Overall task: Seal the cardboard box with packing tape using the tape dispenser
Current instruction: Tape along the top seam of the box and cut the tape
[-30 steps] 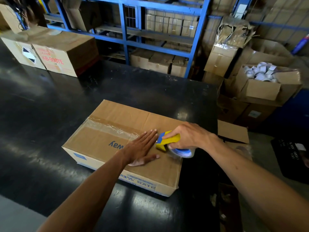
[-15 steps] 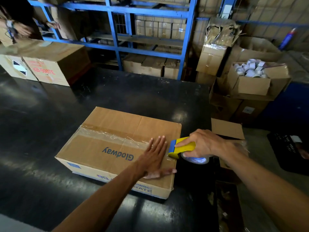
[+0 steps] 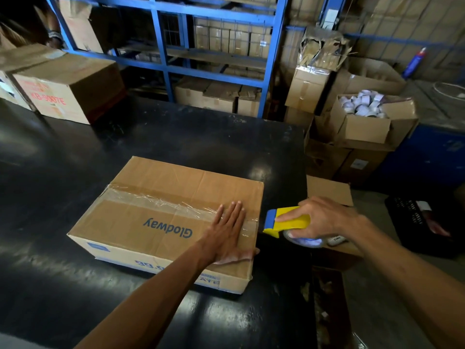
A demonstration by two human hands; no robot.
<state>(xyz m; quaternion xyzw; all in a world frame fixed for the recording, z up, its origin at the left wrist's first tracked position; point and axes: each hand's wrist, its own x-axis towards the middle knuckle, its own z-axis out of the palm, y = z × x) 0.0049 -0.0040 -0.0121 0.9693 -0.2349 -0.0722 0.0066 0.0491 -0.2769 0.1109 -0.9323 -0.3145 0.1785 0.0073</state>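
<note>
A brown cardboard box [image 3: 156,187] printed "Glodway" lies flat on the black table [image 3: 176,137]. A strip of clear packing tape [image 3: 161,201] runs along its centre seam from the left edge to the right edge. My left hand [image 3: 226,233] presses flat on the box top near its right end, fingers spread over the tape. My right hand [image 3: 319,217] grips the yellow and blue tape dispenser [image 3: 286,221], which is just past the box's right edge, off the top. The tape roll shows under my fingers.
Two large closed cartons [image 3: 68,86] stand at the table's back left. Blue shelving [image 3: 214,46] with boxes runs behind. To the right, past the table edge, are stacked cartons, an open box of tape rolls [image 3: 362,109] and a black crate [image 3: 422,222].
My right hand has drawn the dispenser rightward along the seam and off the box's right edge. My left hand followed to the right, smoothing the tape. The camera view shifted slightly.
</note>
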